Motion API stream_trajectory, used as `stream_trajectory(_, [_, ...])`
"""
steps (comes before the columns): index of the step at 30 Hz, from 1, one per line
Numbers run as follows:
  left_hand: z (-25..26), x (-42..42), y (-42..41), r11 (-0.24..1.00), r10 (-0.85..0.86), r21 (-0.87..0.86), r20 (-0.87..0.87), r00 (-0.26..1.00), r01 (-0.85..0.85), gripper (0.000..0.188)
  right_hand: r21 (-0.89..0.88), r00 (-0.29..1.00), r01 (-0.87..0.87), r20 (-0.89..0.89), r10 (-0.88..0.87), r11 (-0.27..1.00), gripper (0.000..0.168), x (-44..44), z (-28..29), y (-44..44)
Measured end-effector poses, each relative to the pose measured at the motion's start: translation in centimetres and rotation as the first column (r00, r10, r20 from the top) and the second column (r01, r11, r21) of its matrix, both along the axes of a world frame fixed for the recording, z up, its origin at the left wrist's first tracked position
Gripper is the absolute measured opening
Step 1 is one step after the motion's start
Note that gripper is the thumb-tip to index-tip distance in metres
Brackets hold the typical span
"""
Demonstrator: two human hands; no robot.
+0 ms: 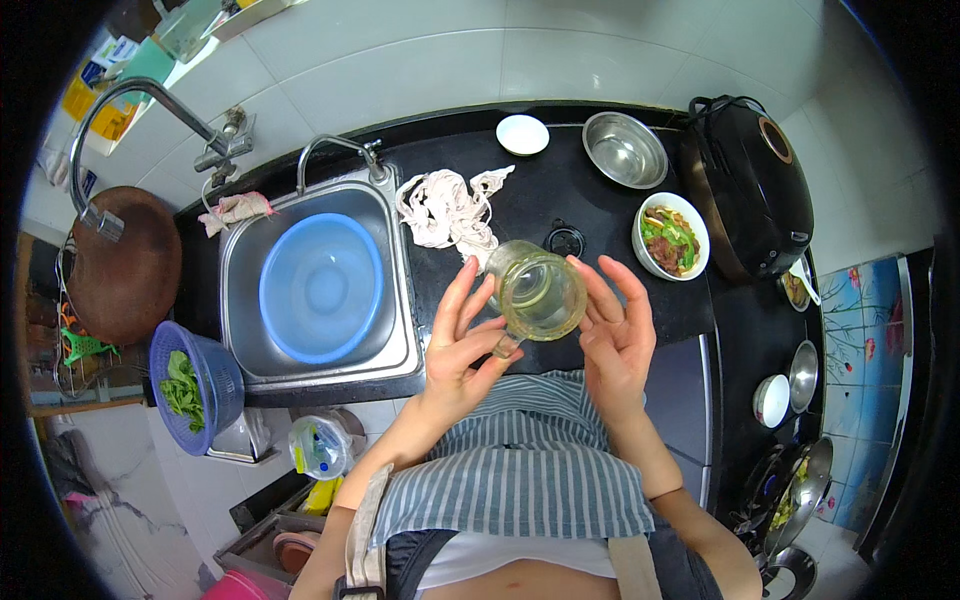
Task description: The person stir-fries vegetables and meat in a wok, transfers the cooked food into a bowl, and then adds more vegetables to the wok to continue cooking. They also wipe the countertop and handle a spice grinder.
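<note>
A clear glass jug (541,296) is held over the counter's front edge, its round mouth turned up toward me. My left hand (465,337) pinches the small glass handle (507,346) between thumb and fingers. At the jug's other side, the fingers of my right hand (616,330) rest against the rim, some of them spread. I see nothing inside the jug. Just beyond it, a black round lid (565,241) lies on the black countertop (465,152). A crumpled pale cloth (448,206) is behind my left fingers.
Left is a steel sink (405,315) holding a blue basin (322,289), with a purple basket (196,382) of greens beside it. A white bowl (523,135), a steel bowl (625,150), a bowl of food (671,236) and a rice cooker (750,195) stand behind and right.
</note>
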State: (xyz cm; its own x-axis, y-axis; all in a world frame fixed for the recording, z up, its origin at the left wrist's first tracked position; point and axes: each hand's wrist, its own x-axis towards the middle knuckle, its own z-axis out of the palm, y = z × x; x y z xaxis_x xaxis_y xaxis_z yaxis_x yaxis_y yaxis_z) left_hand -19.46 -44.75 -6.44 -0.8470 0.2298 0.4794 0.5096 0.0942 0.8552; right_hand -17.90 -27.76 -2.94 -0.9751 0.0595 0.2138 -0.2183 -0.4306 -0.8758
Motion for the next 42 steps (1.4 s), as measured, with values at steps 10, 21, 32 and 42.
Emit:
stream_trajectory(10, [-3.5, 0.5, 0.4, 0.997, -0.070, -0.031, 0.063, 0.996, 0.073, 0.008, -0.047, 0.995, 0.034, 0.092, -0.029, 0.998, 0.061, 0.0, -3.4, 0.5])
stream_trajectory(21, [-5.6, 0.2, 1.0, 0.998, -0.056, -0.009, 0.230, 0.972, 0.060, 0.013, -0.181, 0.964, 0.093, 0.262, -0.043, 0.979, 0.059, -0.6, -6.4, 0.8])
stream_trajectory(32, [-6.3, -0.3, 1.1, 0.996, -0.091, 0.005, 0.257, 0.962, 0.093, 0.014, -0.192, 0.951, 0.104, 0.305, -0.041, 0.976, 0.061, -0.7, -7.1, 1.1])
stream_trajectory(42, [-6.1, -0.4, 0.8, 0.997, 0.035, -0.082, 0.299, 0.953, -0.011, 0.016, 0.787, 0.860, 0.212, 0.131, -0.493, 0.579, 0.084, -5.1, -11.8, 6.9])
